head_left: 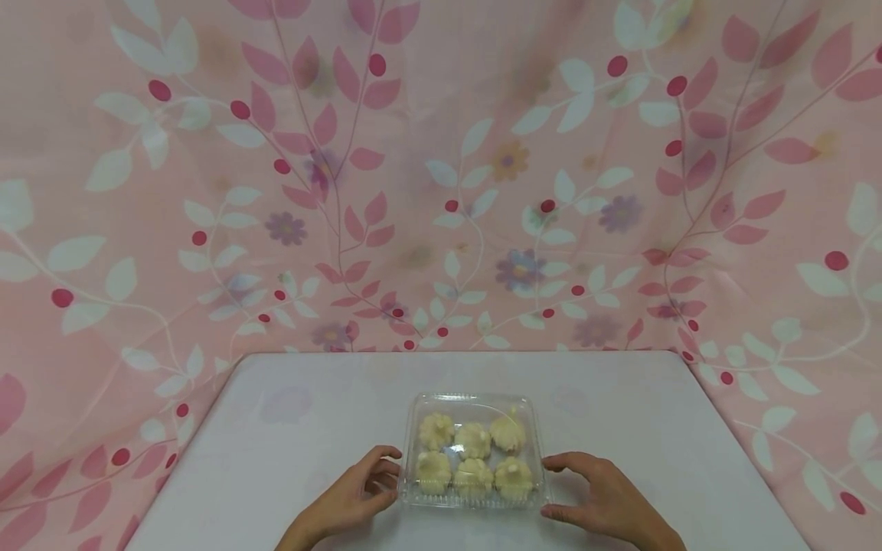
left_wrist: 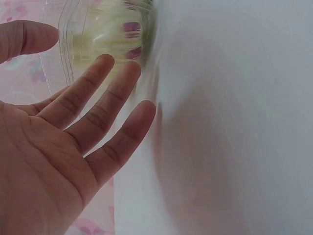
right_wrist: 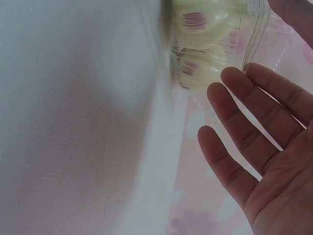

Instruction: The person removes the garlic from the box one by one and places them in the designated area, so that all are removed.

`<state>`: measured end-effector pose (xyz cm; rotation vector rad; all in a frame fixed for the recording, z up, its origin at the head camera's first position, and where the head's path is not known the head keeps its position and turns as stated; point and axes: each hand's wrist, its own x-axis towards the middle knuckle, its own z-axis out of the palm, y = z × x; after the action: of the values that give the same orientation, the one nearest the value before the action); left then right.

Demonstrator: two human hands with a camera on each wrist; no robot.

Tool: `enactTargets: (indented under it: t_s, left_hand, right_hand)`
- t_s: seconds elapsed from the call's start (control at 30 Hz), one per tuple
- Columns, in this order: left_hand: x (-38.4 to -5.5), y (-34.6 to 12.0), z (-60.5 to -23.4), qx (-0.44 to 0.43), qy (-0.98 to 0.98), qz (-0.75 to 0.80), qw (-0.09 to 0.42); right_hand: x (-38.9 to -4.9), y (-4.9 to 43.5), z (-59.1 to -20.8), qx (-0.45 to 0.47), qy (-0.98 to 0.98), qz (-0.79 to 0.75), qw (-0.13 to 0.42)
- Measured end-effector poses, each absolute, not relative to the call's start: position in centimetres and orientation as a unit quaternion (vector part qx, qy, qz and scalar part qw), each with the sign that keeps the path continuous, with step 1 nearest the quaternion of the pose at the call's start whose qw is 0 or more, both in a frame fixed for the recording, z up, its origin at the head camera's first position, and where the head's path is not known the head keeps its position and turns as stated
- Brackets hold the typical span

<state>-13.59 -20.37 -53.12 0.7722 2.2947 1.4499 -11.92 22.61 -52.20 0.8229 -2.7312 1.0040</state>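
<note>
A clear plastic clamshell box (head_left: 448,503) lies closed on the table, with several pale yellow, flower-shaped pieces (head_left: 472,441) in two rows inside. Purple patches show on the sides of these pieces (right_wrist: 194,21) in the right wrist view. My left hand (head_left: 350,493) is at the box's left side, fingers spread and gently bent, fingertips right at the wall. On the opposite side, my right hand (head_left: 606,496) has its thumb and forefinger apart, their tips close to the right wall. Neither hand's fingers curl round the box.
A white-covered table (head_left: 331,383) extends behind and to both sides of the box. Beyond its back edge hangs a pink curtain (head_left: 413,191) printed with leaves, berries and flowers, which also runs along the left and right sides.
</note>
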Motion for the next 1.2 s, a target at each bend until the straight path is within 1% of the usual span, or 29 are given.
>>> enactTargets:
  t_s: [0.33,0.63,0.9,1.03,1.2]
  left_hand:
    - [-13.7,-20.1,-53.2,0.25,0.792,0.531,0.17]
    - [-13.5,-20.7,-52.9,0.263,0.729,0.589,0.227]
    - [-13.5,-20.9,-53.0,0.278,0.683,0.626,0.251]
    - [-13.5,-21.1,-53.2,0.269,0.663,0.645,0.27]
    - [-13.6,-21.2,-53.3,0.252,0.657,0.652,0.281]
  right_hand:
    - [-11.9,22.5,-51.9,0.258,-0.909,0.325,0.039]
    - [-11.8,22.5,-52.0,0.249,-0.91,0.329,0.027]
    - [-11.9,22.6,-52.2,0.267,-0.9,0.34,0.046]
    - [-11.9,22.6,-52.2,0.268,-0.901,0.337,0.05]
    - [-11.8,22.7,-52.3,0.274,-0.897,0.342,0.059]
